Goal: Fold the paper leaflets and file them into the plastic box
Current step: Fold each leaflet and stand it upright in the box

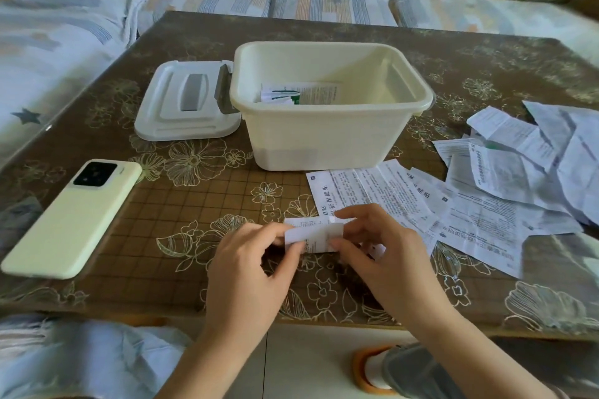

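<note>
At lower centre, the left hand (246,256) and right hand (379,249) pinched a small folded leaflet (313,233) over the floral table (168,204), fingers hiding its ends. Unfolded leaflets (486,194) sprawled to the right, and a pale phone (71,223) lay left. Beyond, mid-frame, the open plastic box (324,139) held filed leaflets (301,93), with its lid (168,119) touching its left side.

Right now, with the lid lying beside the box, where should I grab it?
Probably the grey handle in the middle of the lid, reached from straight above. The lid lies flat, top up, left of the box, so the handle faces you; its edges sit low on the table.
</note>
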Tool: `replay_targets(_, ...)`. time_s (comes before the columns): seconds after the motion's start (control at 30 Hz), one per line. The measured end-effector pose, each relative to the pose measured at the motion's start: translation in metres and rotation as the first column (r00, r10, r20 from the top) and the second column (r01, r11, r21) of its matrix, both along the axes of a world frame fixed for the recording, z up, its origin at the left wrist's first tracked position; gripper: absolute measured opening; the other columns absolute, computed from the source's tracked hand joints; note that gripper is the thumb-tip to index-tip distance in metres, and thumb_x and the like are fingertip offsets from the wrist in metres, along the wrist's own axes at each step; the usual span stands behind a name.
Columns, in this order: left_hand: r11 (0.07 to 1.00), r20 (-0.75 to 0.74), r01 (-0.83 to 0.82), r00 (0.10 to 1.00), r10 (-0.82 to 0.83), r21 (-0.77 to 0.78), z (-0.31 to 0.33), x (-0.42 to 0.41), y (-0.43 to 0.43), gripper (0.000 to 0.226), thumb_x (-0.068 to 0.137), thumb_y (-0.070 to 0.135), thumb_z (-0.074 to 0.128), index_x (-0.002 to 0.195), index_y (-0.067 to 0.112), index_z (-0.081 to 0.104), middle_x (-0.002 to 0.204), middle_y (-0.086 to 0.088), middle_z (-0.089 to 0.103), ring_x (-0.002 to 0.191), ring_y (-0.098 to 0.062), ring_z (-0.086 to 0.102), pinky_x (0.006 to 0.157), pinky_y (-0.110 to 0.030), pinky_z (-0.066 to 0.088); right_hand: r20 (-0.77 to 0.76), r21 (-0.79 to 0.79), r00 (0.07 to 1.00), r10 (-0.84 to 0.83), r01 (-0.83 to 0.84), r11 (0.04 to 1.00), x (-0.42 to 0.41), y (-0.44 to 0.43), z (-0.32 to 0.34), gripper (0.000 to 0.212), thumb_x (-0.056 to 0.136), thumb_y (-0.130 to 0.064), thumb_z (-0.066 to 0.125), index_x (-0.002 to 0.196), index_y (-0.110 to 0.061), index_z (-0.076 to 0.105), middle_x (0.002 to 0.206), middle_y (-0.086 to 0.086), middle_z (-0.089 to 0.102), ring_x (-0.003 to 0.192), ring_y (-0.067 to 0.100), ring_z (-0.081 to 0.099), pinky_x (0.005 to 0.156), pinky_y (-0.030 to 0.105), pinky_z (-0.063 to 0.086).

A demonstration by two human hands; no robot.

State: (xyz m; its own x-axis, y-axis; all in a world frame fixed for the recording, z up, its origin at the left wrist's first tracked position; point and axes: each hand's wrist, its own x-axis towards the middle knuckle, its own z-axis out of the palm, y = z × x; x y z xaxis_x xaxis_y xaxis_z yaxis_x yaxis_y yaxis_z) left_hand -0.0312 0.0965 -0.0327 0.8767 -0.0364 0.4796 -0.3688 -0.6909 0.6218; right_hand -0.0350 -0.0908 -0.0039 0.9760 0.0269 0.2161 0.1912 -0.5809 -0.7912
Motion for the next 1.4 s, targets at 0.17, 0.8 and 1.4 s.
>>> replay_targets(0.17, 0.988, -0.003, -0.114, 0.993, 0.115, 0.108, 0.004, 0.003, -0.010, 0.013, 0.081, 0.027, 0.074, 0.088, 0.021, 0.065, 0.078, 0.016, 0.059, 0.081, -0.012, 0.051, 0.056, -0.028, 0.046, 0.005, -0.045, 0.997, -0.075, 0.075, 0.996, 0.008, 0.009, -0.007, 0.028, 0.082, -0.024, 0.074, 0.105, -0.034, 0.061, 0.079, -0.020, 0.065, 0.076, -0.002, 0.061, 0.062, 0.013, 0.045)
replay_targets(0.8, 0.969, -0.014, -0.053, 0.998, 0.058, 0.241, 0.008, 0.007, -0.011, 0.008, 0.082, 0.021, 0.070, 0.090, 0.021, 0.070, 0.096, 0.009, 0.062, 0.087, -0.015, 0.052, 0.066, -0.031, 0.049, 0.172, -0.512, 0.973, 0.152, -0.044, 0.858, 0.013, 0.002, -0.009, 0.037, 0.087, -0.053, 0.050, 0.104, -0.028, 0.072, 0.113, -0.014, 0.061, 0.096, 0.009, 0.054, 0.064, 0.027, 0.053)
replay_targets(1.4, 0.988, -0.001, 0.149, 0.989, -0.149, 0.049, 0.071, 0.044, 0.017, 0.015, 0.081, 0.033, 0.067, 0.091, 0.026, 0.076, 0.082, 0.017, 0.069, 0.065, -0.005, 0.063, 0.053, -0.030, 0.052, 0.355, -0.544, 0.850, 0.389, -0.151, 0.825, 0.057, 0.001, 0.050, 0.014, 0.092, -0.027, 0.057, 0.094, -0.019, 0.069, 0.079, -0.011, 0.068, 0.068, 0.010, 0.062, 0.049, 0.031, 0.049)
